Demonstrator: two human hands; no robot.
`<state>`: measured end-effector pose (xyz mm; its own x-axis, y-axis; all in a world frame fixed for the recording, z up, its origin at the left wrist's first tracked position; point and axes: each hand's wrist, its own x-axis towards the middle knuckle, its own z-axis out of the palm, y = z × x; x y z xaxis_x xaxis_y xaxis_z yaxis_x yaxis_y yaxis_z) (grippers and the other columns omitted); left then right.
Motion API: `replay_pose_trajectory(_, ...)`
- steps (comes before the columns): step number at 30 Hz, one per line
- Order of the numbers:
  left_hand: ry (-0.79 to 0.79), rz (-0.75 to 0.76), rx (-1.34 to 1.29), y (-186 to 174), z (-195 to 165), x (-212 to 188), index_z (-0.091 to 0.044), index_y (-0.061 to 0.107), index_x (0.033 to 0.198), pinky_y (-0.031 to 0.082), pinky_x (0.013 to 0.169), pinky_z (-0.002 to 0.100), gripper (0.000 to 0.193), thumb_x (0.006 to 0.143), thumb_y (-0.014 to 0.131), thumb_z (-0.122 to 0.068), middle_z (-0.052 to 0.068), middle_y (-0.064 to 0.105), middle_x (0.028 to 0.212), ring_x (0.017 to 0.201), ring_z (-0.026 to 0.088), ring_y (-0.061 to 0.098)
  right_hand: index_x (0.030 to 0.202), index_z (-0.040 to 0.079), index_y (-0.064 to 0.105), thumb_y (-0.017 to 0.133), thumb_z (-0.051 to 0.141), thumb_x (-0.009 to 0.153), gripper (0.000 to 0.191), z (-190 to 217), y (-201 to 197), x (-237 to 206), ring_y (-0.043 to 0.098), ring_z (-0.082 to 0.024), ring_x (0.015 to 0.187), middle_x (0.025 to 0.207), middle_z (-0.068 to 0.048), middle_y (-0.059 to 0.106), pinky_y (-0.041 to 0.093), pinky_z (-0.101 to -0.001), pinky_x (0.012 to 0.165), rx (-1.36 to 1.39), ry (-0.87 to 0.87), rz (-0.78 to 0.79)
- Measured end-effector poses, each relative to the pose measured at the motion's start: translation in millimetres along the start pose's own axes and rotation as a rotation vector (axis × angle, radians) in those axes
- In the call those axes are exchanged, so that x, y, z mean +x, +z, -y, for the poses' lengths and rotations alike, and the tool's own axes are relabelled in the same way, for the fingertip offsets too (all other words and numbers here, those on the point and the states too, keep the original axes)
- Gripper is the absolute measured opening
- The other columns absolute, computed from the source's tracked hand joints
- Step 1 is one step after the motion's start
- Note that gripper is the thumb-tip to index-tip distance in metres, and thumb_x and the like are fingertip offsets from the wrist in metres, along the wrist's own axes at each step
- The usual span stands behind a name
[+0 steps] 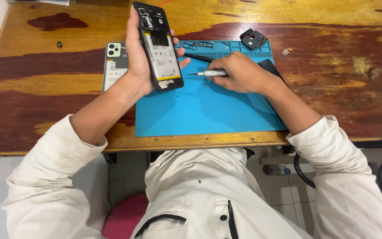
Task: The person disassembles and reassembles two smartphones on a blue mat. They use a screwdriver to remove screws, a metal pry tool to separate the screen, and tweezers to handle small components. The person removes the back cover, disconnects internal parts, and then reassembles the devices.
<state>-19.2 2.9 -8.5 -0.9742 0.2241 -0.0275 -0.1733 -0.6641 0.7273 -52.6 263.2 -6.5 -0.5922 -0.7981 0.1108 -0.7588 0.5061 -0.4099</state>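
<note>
Opened phone (160, 48), back removed, held upright above the blue mat (200, 110), long axis running away from the wearer, left hand (138, 57) clasped around it. Right hand (239, 73), fingers closed on a small screwdriver (208, 73), tip pointing left toward the phone's lower edge, apparently not touching. Removed back cover (113, 66) lies behind the left hand.

- The opened black smartphone with its back cover off (160, 46) stands tilted up in the left hand (139, 62), the fingers wrapped behind it and the thumb on its right edge. Its white battery, black camera module and inner boards face the viewer.
- The slim silver metal screwdriver (209, 73) lies nearly level in the right hand (239, 73), pinched at its handle end. Its thin tip points left, just short of the phone's lower edge.
</note>
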Motion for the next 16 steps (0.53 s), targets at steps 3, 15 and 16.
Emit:
replay_pose_trajectory(3,0.024,-0.014,0.023,0,-4,1,-0.006,0.064,0.108,0.063,0.088,0.052,0.087,0.083,0.044,-0.087,0.007,0.062,0.094,0.089,0.023,0.068,0.107,0.004,0.076,0.073,0.008,0.083,0.024,-2,0,0,0.07,-0.031,0.068,0.085,-0.016,0.074,0.053,-0.0408,0.063,-0.012,-0.03,-0.015)
replay_pose_trajectory(15,0.152,0.15,0.044,5,-14,-2,-0.003,0.064,0.133,0.062,0.089,0.046,0.09,0.091,0.039,-0.08,0.011,0.068,0.108,0.099,0.027,0.072,0.104,0.006,0.077,0.072,0.012,0.08,0.025,3,-1,0,0.069,-0.03,0.064,0.077,-0.015,0.073,0.053,-0.0413,0.061,-0.02,0.03,0.007)
replay_pose_trajectory(16,0.156,0.15,0.039,5,-14,-2,-0.003,0.064,0.133,0.062,0.088,0.046,0.091,0.091,0.038,-0.079,0.011,0.068,0.108,0.098,0.028,0.072,0.104,0.007,0.077,0.072,0.013,0.081,0.024,3,-2,0,0.07,-0.029,0.064,0.077,-0.014,0.073,0.053,-0.041,0.06,-0.019,0.041,0.004)
